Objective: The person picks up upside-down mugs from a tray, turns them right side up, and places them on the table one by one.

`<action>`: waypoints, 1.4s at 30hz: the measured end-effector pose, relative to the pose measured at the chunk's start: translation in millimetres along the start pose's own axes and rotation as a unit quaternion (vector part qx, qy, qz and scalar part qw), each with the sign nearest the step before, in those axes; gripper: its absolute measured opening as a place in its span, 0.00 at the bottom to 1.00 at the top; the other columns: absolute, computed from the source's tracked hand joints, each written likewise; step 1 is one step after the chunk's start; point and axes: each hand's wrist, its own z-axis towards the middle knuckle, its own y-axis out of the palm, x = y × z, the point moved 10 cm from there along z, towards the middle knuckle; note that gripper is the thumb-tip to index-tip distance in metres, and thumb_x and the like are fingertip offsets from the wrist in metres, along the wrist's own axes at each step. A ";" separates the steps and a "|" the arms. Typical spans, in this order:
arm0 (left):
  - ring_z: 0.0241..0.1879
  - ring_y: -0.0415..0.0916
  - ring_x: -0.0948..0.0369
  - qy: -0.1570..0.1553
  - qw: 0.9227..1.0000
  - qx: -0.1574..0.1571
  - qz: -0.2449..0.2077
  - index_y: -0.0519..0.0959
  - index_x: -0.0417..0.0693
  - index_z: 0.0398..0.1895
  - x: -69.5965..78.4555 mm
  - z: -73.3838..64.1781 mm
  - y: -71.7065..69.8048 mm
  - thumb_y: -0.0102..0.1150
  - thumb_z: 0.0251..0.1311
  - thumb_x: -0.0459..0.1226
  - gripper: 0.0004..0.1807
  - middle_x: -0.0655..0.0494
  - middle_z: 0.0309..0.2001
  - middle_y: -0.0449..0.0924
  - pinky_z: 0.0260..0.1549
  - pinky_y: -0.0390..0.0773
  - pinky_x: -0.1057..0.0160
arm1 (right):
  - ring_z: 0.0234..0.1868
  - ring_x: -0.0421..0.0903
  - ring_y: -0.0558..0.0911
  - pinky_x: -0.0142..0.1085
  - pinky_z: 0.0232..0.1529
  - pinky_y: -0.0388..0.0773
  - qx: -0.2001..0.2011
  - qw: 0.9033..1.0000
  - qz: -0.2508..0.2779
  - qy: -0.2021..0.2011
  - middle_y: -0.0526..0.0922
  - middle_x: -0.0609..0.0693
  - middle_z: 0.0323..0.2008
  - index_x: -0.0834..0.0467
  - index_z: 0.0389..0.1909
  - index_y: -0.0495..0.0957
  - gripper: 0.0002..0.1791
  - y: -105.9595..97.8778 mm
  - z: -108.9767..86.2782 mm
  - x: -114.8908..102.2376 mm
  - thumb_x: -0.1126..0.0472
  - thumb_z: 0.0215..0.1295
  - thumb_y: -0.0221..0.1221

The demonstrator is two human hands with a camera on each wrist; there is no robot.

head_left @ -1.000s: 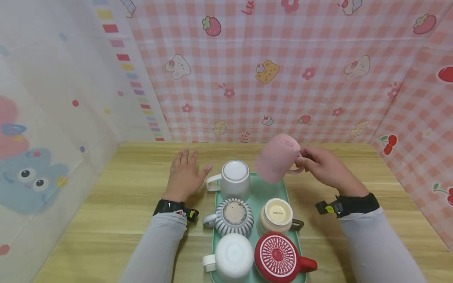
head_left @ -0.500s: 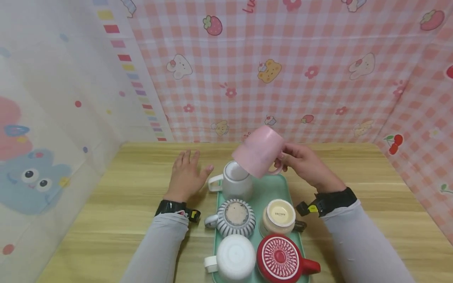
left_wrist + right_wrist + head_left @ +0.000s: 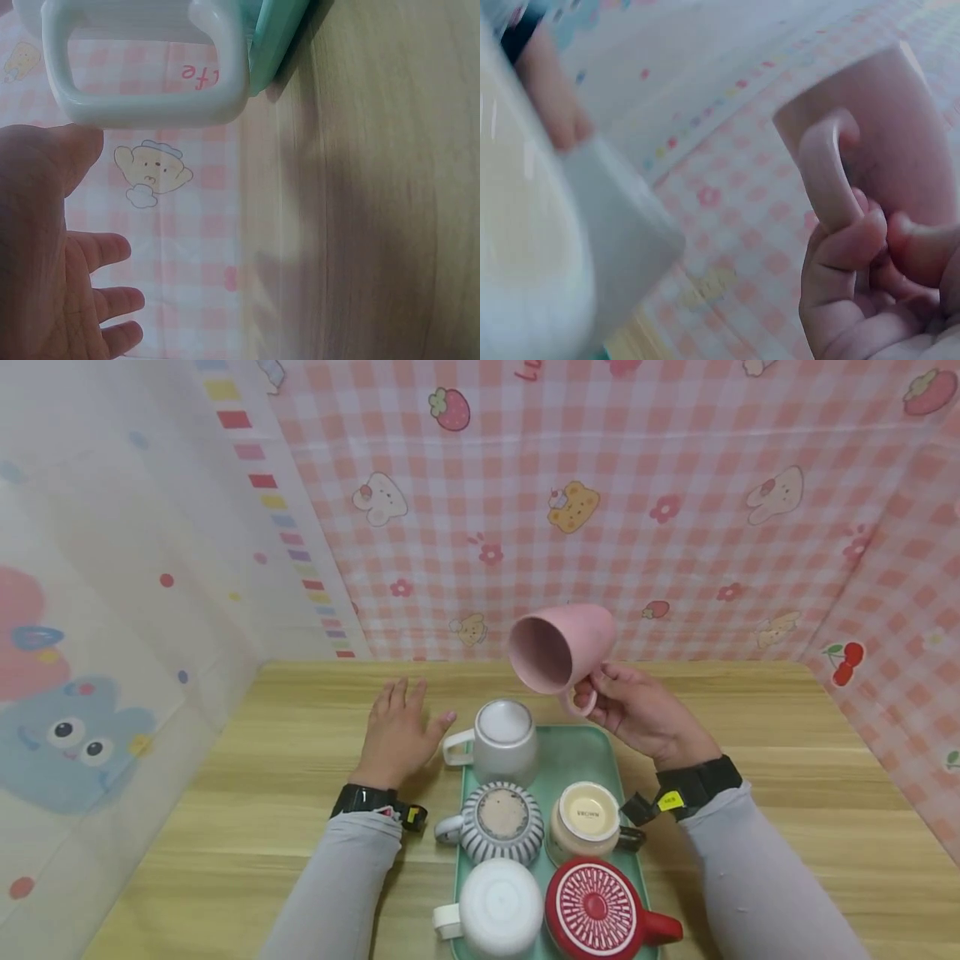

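Observation:
A pink mug [image 3: 588,639] hangs in the air over the far end of the green tray [image 3: 573,752], tilted so its dark inside faces left and toward me. My right hand [image 3: 637,710] holds it by the handle, fingers curled through the loop, as the right wrist view shows on the mug's handle [image 3: 829,172]. My left hand [image 3: 400,735] rests on the table left of the tray with its fingers spread. Its thumb lies close to the handle of a white-grey mug [image 3: 506,747], a handle [image 3: 150,109] that looms large in the left wrist view.
Upside down on the tray stand a striped mug [image 3: 501,822], a white mug [image 3: 498,906], a cream mug [image 3: 585,822] with a dark handle and a red mug [image 3: 596,910]. Handles jut past the tray's sides. Behind the wooden table [image 3: 285,777] hangs a pink checked cloth [image 3: 480,510].
My right hand has carried the pink mug left and slightly up, turning it from bottom-up to lying sideways with its mouth showing. The left hand stays put.

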 end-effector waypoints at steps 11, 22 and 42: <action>0.82 0.42 0.36 0.003 1.000 0.003 0.002 0.56 0.45 0.82 1.9 -0.5 -2.0 0.44 0.75 0.64 0.45 0.33 0.82 0.48 0.79 0.45 0.36 | 0.41 0.44 0.87 0.30 0.42 0.83 -0.055 0.975 0.209 0.045 0.87 0.55 0.41 0.64 0.46 0.82 0.25 12.0 9.4 16.5 0.64 0.86 0.34; 0.81 0.49 0.39 0.062 0.996 0.053 -0.043 0.59 0.44 0.80 30.2 -3.9 -37.6 0.52 0.72 0.62 0.44 0.40 0.82 0.51 0.76 0.55 0.35 | 0.42 0.42 0.85 0.29 0.43 0.82 -0.053 0.970 0.229 0.059 0.86 0.53 0.43 0.62 0.49 0.81 0.25 17.4 9.7 24.2 0.62 0.86 0.33; 0.67 0.74 0.53 0.111 0.921 -0.143 -0.345 0.74 0.49 0.70 130.8 -28.2 -39.3 0.55 0.75 0.51 0.26 0.50 0.67 0.78 0.65 0.76 0.46 | 0.41 0.42 0.86 0.30 0.46 0.83 -0.034 0.969 0.239 0.051 0.86 0.53 0.39 0.62 0.45 0.80 0.23 34.2 5.3 32.1 0.62 0.86 0.35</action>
